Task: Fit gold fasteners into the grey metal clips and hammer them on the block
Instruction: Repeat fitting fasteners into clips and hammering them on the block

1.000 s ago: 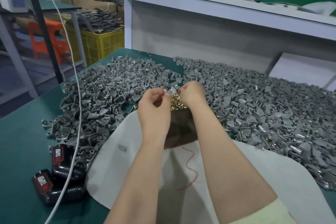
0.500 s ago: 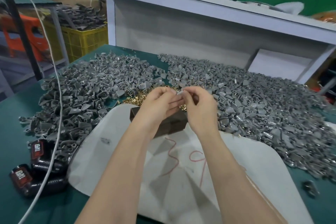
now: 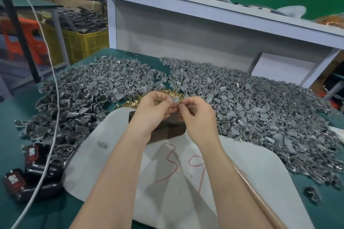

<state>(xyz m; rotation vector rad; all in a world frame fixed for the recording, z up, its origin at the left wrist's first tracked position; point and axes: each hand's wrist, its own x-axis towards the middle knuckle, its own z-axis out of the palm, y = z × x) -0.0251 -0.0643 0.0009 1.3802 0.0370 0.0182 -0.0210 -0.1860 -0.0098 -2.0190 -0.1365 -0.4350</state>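
Pinching grey clip (image 3: 175, 100) between left hand (image 3: 155, 109) and right hand (image 3: 197, 115), fingers curled, above block (image 3: 168, 128).

Dull grey metal clips (image 3: 251, 102) lie heaped on a matt green tabletop (image 3: 11, 117). Shiny gold fasteners (image 3: 134, 101) glint beside a dark wooden block (image 3: 173, 128), which rests on smooth white sheet (image 3: 251, 173).
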